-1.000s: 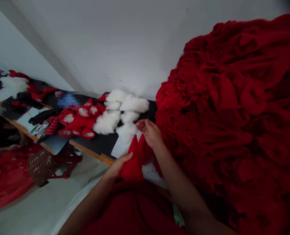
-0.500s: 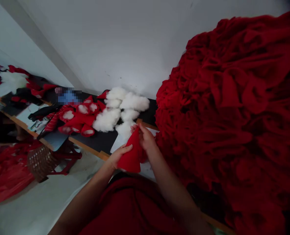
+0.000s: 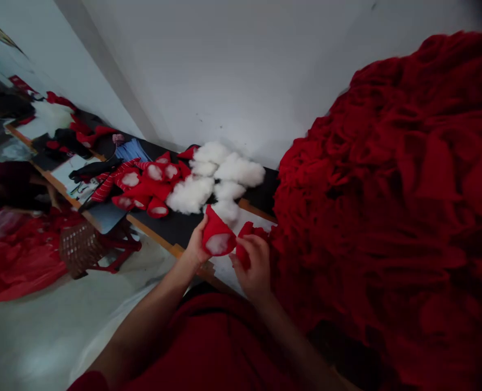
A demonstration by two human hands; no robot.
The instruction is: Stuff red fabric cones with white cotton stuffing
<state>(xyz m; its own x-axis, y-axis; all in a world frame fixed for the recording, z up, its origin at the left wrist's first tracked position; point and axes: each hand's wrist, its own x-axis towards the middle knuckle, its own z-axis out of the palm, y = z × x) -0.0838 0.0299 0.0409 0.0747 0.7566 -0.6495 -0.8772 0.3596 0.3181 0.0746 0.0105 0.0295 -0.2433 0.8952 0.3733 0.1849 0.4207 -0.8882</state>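
My left hand [image 3: 198, 243] is wrapped round a red cone-shaped fabric piece [image 3: 213, 222], its pointed end up. White stuffing [image 3: 219, 244] shows in the round opening, which faces me. At the right side of that opening, my right hand [image 3: 257, 267] is closed, thumb and fingers pinching near the rim. Just behind those fingers lies more red fabric [image 3: 246, 228], partly hidden. Tufts of white fibre stuffing [image 3: 192, 194] lie on the dark table [image 3: 155, 227] beyond my hands. To their left sit several stuffed red pieces [image 3: 157, 187] with white showing in their openings.
A tall heap of red fabric pieces [image 3: 387, 190] rises on the right, close to my right arm. The wall [image 3: 224, 70] stands behind the table. At left are a red stool [image 3: 116, 260], red plastic bags [image 3: 24, 260] and a co-worker's arm [image 3: 53, 195].
The cone has turned from opening downward to opening toward me, showing its stuffing. My right hand has moved from the tip down to the rim. The camera view has shifted slightly left.
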